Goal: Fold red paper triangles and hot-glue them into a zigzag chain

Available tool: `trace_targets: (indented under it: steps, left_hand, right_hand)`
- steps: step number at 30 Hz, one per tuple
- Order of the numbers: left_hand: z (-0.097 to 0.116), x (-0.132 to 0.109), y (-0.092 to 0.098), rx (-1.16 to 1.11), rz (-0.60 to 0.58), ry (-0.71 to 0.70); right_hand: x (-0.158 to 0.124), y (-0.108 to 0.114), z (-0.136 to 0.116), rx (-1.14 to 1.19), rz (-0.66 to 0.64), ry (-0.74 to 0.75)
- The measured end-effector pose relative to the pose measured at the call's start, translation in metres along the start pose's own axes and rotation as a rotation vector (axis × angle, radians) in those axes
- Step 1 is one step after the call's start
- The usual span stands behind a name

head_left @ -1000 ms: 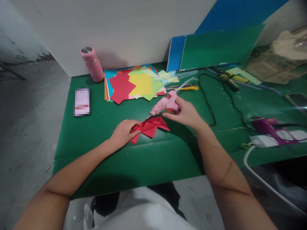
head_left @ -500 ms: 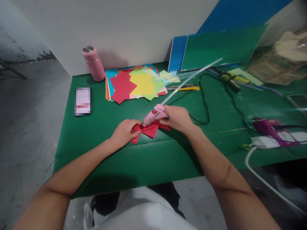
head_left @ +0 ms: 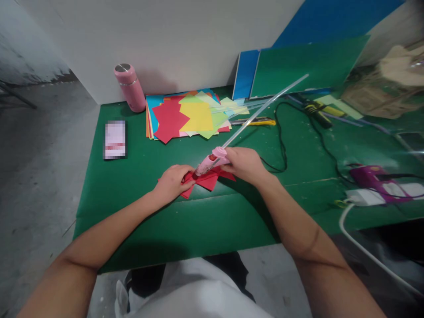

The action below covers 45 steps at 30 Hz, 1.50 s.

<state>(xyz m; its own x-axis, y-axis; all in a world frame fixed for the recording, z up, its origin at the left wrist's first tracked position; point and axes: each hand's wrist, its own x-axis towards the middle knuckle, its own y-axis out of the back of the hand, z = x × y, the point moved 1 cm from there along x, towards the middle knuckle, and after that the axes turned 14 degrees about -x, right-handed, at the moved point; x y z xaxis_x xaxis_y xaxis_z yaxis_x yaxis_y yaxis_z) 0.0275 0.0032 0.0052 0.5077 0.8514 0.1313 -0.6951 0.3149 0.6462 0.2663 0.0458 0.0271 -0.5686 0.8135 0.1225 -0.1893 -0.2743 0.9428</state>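
Folded red paper (head_left: 209, 180) with pointed edges lies on the green table (head_left: 212, 221). My left hand (head_left: 172, 181) is closed on the paper's left part, thumb and fingers pinching it. In my right hand (head_left: 243, 164) is a pink glue gun (head_left: 208, 163), its tip down at the paper beside my left fingertips. A long clear glue stick (head_left: 265, 110) sticks out of the gun's back, up and to the right. My right fingers partly hide the gun's handle.
Coloured paper sheets (head_left: 195, 117) lie behind the hands, beside a pink bottle (head_left: 130, 88) and a yellow cutter (head_left: 261, 121). A blurred-out flat item (head_left: 115, 140) is at left. Black cable (head_left: 283, 137), pliers (head_left: 318, 114) and a white power strip (head_left: 366, 197) are at right.
The outer end of the glue stick has risen slightly, and the glue gun has tilted a little. Both hands stay in nearly the same place.
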Motion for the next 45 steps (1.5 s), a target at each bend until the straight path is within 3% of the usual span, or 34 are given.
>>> trace_targets:
  steps: [19,26,32,45]
  left_hand:
    - [0.001,0.0,0.001,-0.008,-0.022,0.008]
    - [0.001,0.001,0.001,-0.008,-0.015,-0.009]
    - [0.001,0.001,0.001,-0.019,-0.014,-0.021]
    - [0.002,0.002,0.001,-0.017,-0.02,-0.017]
  right_hand:
    - [-0.007,0.016,0.008,-0.048,0.059,0.013]
    - [-0.007,0.026,0.005,-0.155,0.171,0.12]
    - [-0.01,0.026,0.012,-0.133,0.192,0.195]
    - [-0.01,0.016,0.008,0.041,0.087,0.009]
